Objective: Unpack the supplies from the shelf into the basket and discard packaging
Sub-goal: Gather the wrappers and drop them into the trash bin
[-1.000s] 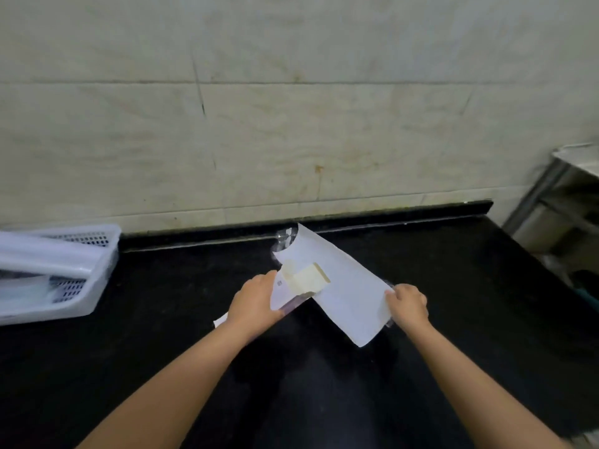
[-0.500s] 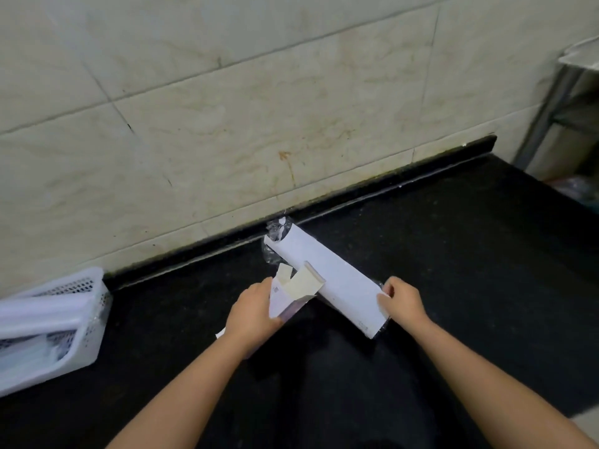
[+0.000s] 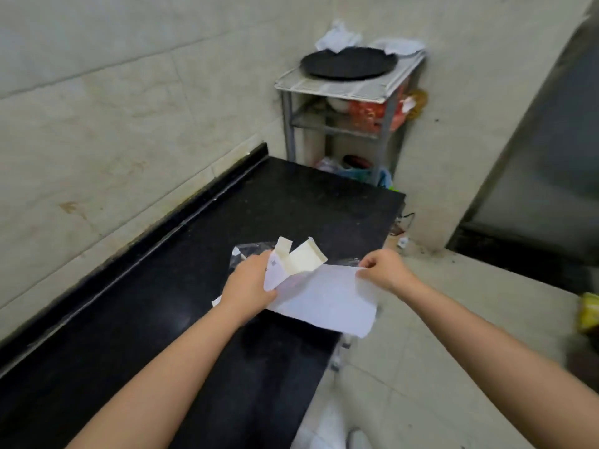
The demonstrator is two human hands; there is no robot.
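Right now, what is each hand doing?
Left hand: closed on the opened white cardboard box.
Right hand: pinched shut on the white paper sheet.

Both bare forearms reach forward, pretty much parallel. Left hand (image 3: 249, 281) is curled knuckles-up in a loose grip; right hand (image 3: 384, 270) is pinching with thumb and fingertips, wrist bent slightly inward.

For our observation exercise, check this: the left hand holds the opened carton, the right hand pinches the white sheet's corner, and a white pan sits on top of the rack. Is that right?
One detail is wrong: the pan on the rack is black, not white, as the head view shows. The left hand does hold the opened carton, and the right hand pinches the sheet's corner.
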